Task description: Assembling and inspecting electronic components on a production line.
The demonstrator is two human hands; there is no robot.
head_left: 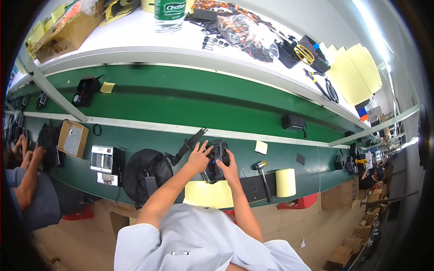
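A black boxy device (220, 147) stands at the near edge of the green workbench, between my two hands. My right hand (229, 169) is closed round its right side, with the thumb lying across the near face. My left hand (200, 159) rests at the device's left side, its fingers stretched out and apart. What lies under those fingertips is hidden. A sheet of yellow paper (208, 193) lies on the bench below the device. To the left sit a round black bag (145, 174) and a black strap (189, 145) that runs up past my left hand.
Right of my hands lie a hammer (263, 178) and a yellow roll (285, 182). A white-and-black machine (107, 163) and an open cardboard box (73, 139) stand left. The shelf (135, 53) overhead holds scissors (304, 54) and a bottle (170, 16). Another person's arms (29, 174) work far left.
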